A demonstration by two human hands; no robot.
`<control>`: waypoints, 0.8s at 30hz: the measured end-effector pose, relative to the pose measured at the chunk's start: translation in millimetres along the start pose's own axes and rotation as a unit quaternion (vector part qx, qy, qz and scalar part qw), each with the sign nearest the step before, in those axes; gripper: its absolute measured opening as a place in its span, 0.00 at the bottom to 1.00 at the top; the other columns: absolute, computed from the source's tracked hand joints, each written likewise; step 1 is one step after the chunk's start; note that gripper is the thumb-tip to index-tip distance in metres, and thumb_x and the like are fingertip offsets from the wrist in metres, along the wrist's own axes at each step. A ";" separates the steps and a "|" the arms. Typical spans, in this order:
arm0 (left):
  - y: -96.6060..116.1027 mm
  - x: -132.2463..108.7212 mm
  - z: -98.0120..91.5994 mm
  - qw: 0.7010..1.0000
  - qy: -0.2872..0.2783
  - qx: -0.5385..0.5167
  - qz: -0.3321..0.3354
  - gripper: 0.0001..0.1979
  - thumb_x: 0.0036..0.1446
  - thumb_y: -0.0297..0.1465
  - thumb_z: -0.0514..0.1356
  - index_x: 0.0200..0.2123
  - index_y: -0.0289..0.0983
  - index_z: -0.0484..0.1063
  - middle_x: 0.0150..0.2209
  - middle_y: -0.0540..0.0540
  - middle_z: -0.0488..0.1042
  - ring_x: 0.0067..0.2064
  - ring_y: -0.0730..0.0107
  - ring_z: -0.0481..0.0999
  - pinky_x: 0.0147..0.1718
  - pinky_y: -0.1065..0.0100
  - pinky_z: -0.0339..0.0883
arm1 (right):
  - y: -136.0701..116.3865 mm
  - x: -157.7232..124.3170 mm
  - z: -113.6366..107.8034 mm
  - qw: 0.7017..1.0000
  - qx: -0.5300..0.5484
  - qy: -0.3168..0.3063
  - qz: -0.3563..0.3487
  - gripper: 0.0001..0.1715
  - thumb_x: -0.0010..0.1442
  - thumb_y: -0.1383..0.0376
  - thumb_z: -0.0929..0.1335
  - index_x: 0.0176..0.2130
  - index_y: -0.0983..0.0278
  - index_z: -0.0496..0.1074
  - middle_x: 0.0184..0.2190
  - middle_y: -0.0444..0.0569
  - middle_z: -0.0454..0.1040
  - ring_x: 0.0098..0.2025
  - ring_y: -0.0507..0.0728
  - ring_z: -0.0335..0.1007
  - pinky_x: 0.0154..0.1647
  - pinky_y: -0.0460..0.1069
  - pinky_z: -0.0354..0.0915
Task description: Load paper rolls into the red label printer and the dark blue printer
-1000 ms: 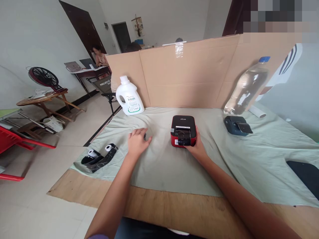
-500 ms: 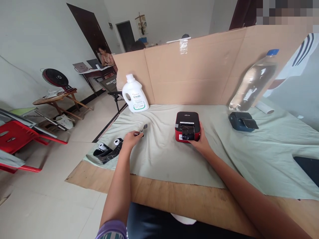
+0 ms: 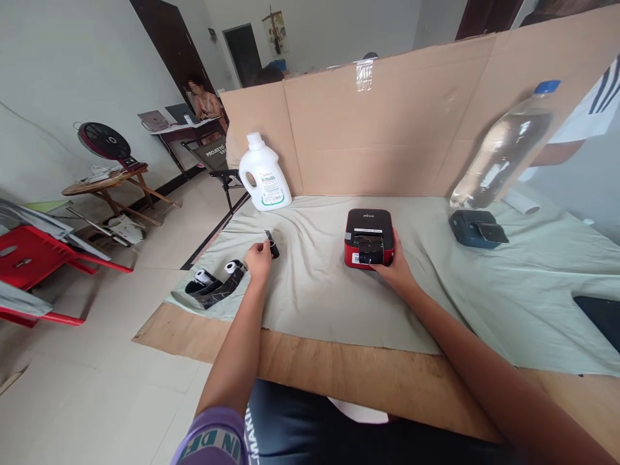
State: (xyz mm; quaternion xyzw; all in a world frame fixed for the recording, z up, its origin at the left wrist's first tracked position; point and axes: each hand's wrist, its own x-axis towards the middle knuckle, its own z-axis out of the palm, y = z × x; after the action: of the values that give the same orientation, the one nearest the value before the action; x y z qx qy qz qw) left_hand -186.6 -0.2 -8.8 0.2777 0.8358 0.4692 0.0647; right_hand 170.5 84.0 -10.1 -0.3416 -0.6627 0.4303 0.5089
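Note:
My left hand [image 3: 258,259] pinches a small black part [image 3: 272,245] just above the pale green cloth [image 3: 320,297], to the left of a red and black label printer [image 3: 369,237]. My right hand [image 3: 397,268] rests against the printer's front right corner, fingers curled along its side. Left of my left hand lies a black holder with two white paper rolls [image 3: 216,284].
A white detergent jug [image 3: 264,173] stands at the back left against a cardboard screen [image 3: 387,123]. A clear plastic bottle [image 3: 504,152] leans over a dark blue printer [image 3: 477,228] at the right. A person in a striped sleeve is beyond the screen. The wooden table edge [image 3: 339,368] runs near me.
My left hand has closed on the small black part and lifted it off the cloth. My right hand stays at the printer. The view has shifted.

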 end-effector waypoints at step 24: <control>74.1 -54.0 3.2 0.979 -0.106 0.031 0.172 0.21 0.61 0.45 0.59 0.51 0.37 0.74 0.48 0.41 0.80 0.35 0.62 0.80 0.41 0.62 0.71 | -14.4 -3.1 1.3 1.000 0.014 -0.010 -0.008 0.60 0.49 0.59 0.79 0.71 0.58 0.51 0.65 0.57 0.66 0.65 0.66 0.65 0.67 0.62 0.61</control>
State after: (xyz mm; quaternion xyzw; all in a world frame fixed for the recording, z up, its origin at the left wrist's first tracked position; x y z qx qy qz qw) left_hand -110.3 4.0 42.0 0.4675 0.7780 0.4150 0.0623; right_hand 169.9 75.3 1.8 -0.3247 -0.6643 0.4387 0.5107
